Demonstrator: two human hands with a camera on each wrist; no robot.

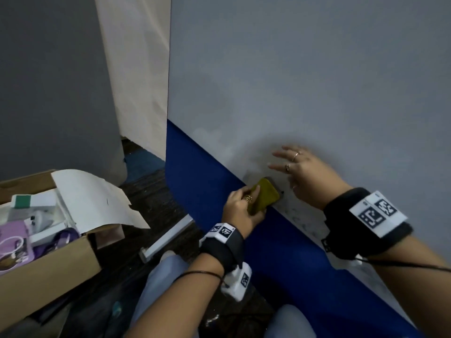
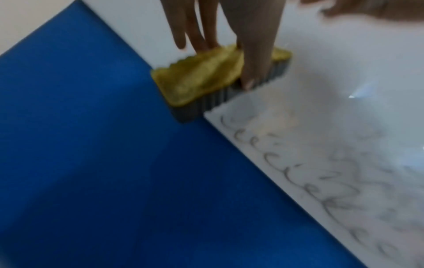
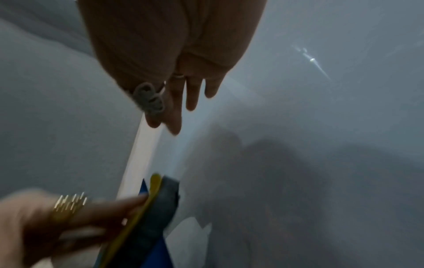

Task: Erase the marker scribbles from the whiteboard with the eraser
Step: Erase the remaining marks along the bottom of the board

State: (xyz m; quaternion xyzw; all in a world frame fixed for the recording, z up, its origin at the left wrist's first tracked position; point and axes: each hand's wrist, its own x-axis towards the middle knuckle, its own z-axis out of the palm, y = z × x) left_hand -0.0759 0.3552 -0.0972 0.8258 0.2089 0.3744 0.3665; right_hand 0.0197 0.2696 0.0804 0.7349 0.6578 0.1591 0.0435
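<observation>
A whiteboard [image 1: 305,81] leans upright, its lower edge meeting a blue surface [image 1: 207,181]. My left hand [image 1: 240,206] grips a yellow-backed eraser [image 1: 263,196] with a dark felt pad and presses it against the board's lower edge. In the left wrist view the eraser [image 2: 206,79] overlaps the blue surface [image 2: 103,163], and grey marker scribbles [image 2: 321,177] run along the board's edge just beyond it, partly smeared. My right hand [image 1: 300,172] lies flat on the board beside the eraser, fingers spread and straight. The right wrist view shows those fingers [image 3: 183,101] and the eraser [image 3: 156,208] below them.
An open cardboard box [image 1: 53,230] with papers and packets stands on the dark floor at the left. A metal bar [image 1: 168,237] lies on the floor beside my knee [image 1: 168,272]. A beige panel [image 1: 136,69] and a grey wall stand left of the board.
</observation>
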